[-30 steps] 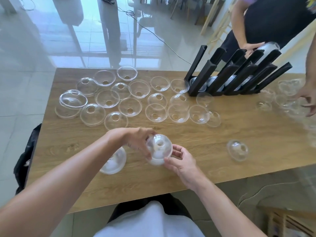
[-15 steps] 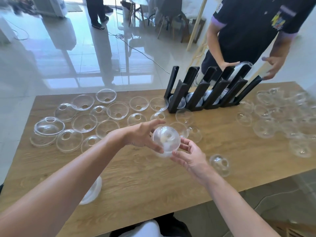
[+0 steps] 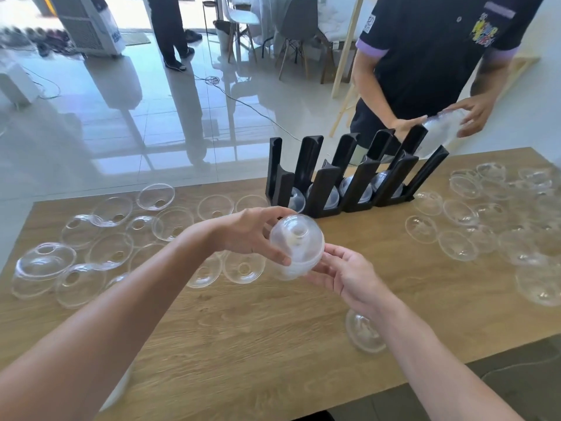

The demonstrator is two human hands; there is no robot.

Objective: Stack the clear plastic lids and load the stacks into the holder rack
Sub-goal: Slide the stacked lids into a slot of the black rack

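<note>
I hold a stack of clear dome lids point(image 3: 296, 246) above the middle of the wooden table point(image 3: 273, 344). My left hand point(image 3: 252, 235) grips the stack from the left, fingers curled over its top and underside. My right hand point(image 3: 346, 275) supports the stack's lower right edge with its fingertips. The black holder rack point(image 3: 349, 174) stands at the table's far edge, just beyond the stack, with lid stacks in several of its slots. Several loose lids point(image 3: 115, 250) lie to the left, and several more lids point(image 3: 485, 220) lie to the right.
Across the table a person in a dark shirt holds another lid stack point(image 3: 440, 132) over the rack's right end with both hands. A single lid point(image 3: 362, 331) lies under my right forearm. A white lid stack point(image 3: 121, 387) lies by the near left edge, mostly behind my left arm.
My hands have lifted the lid stack and carried it toward the rack. The view has tilted up. The other person has brought a lid stack over the rack's right end.
</note>
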